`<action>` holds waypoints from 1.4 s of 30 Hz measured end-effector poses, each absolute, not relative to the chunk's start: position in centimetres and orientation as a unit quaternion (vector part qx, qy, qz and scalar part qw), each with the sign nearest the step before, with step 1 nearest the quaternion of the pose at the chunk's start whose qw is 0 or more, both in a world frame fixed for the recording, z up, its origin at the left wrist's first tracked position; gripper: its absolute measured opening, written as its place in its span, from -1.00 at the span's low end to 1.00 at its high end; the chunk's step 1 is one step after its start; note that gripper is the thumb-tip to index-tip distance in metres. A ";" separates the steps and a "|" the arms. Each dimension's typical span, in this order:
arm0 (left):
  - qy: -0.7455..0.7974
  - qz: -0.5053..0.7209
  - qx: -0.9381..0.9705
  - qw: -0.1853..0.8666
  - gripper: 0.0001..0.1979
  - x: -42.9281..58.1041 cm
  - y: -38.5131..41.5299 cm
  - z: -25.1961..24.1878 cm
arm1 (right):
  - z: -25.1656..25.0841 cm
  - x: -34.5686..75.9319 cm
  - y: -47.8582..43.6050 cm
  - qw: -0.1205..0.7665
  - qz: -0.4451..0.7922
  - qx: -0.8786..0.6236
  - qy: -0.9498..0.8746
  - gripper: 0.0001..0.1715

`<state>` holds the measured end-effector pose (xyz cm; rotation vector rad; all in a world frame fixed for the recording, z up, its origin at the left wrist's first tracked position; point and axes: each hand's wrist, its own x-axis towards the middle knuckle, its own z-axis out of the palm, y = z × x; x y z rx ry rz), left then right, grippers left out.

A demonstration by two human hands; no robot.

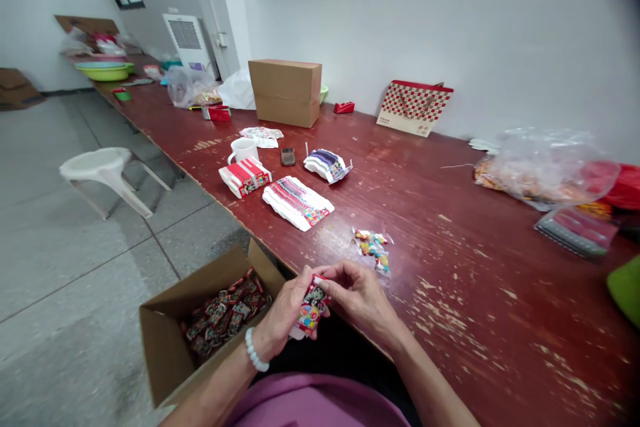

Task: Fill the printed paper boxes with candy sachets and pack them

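Observation:
A small red printed candy box is held between both hands, just off the table's front edge. My left hand, with a pale bead bracelet at the wrist, is closed around its left side. At the box's upper end, my right hand pinches with thumb and fingers; whether a flap is between them is hard to see. Several wrapped candies lie on the table beyond my right hand. Farther off are a fanned stack of flat candy boxes, a banded red and white bundle and a purple bundle.
An open carton with many small packets stands left of my knees. On the red table are a white mug, a cardboard box, a paper bag and plastic bags. A white stool stands left.

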<state>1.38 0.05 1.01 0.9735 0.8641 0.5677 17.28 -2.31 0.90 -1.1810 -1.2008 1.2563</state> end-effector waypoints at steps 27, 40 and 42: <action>0.355 0.260 0.391 0.808 -0.46 2.0 -0.5 0.1 | 0.8 18.0 -2.9 0.462 0.286 -0.519 -0.660 -0.84; 0.429 0.363 0.454 0.692 -0.50 1.0 3.3 0.6 | -3.3 29.8 -0.3 0.428 0.253 -0.756 -0.427 -0.68; 0.431 0.362 0.422 0.711 -0.47 0.7 3.6 0.7 | -2.8 29.0 -0.8 0.443 0.297 -0.739 -0.412 -0.61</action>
